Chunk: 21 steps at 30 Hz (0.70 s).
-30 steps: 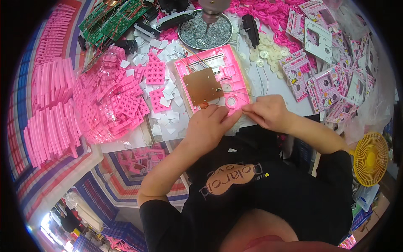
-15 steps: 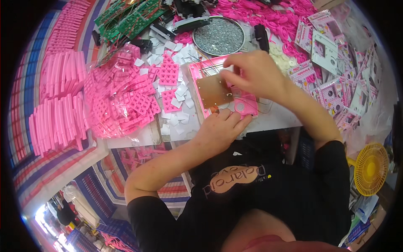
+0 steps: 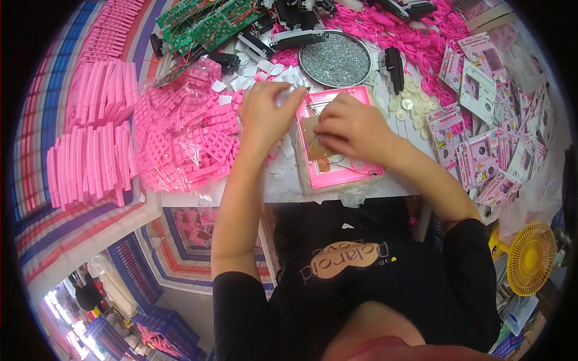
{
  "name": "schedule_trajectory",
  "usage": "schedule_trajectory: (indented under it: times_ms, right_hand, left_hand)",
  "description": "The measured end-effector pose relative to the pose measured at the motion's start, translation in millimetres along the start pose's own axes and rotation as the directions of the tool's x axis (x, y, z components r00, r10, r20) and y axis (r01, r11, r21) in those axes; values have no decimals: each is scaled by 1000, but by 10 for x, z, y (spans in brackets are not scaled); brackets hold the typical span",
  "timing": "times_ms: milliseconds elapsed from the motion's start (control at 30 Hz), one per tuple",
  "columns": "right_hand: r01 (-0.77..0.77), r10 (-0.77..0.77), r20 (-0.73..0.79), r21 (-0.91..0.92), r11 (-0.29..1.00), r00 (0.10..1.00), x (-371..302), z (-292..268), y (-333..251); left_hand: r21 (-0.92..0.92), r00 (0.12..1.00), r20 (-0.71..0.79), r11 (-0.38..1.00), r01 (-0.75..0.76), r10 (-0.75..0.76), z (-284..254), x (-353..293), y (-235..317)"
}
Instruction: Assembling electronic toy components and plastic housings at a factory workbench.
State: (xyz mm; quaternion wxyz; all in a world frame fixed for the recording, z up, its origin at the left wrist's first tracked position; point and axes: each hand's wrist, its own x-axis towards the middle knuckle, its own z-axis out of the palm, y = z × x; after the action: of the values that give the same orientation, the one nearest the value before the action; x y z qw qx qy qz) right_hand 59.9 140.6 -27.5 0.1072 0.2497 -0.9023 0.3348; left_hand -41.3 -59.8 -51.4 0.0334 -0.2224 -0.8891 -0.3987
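A shallow pink plastic case (image 3: 341,180) lies on the worktop in front of me, with a brown board (image 3: 311,126) and thin wires inside it. My right hand (image 3: 356,129) is over the case, its fingers curled and pressed together at the board; whatever they hold is hidden. To the left of the case, my left hand (image 3: 265,114) is over white paper squares (image 3: 245,82), its thumb apart from its fingers near the case's upper left corner. Nothing shows in it, though its fingertips are partly hidden. Beside that hand is a clear bag of pink keypads (image 3: 186,138).
Beyond the case stands a round tray of small screws (image 3: 335,58). Green circuit boards (image 3: 214,24) and a black part (image 3: 394,69) lie behind. Printed panels (image 3: 481,150) pile up at right, with cream discs (image 3: 415,99) nearer. Pink strips (image 3: 90,162) stand at far left.
My left hand has left the case's lower edge and moved up and left over the paper squares. My right hand has closed its fingers lower over the board. The case sits straighter.
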Motion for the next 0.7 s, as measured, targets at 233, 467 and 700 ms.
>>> schedule_trajectory:
  times_ms: [233,467,700]
  right_hand:
    - [11,-14,126,24,1000,992,-35,-279,97]
    - [208,-224,-163,-109,972,961,626,-55,551]
    - [200,-205,-9,-167,965,979,460,-194,569]
  left_hand:
    - [-63,979,-116,982,-178,170,134,-89,216]
    - [88,949,-116,954,-286,295,40,-239,365]
    - [-142,985,-171,989,-43,18,45,-392,446]
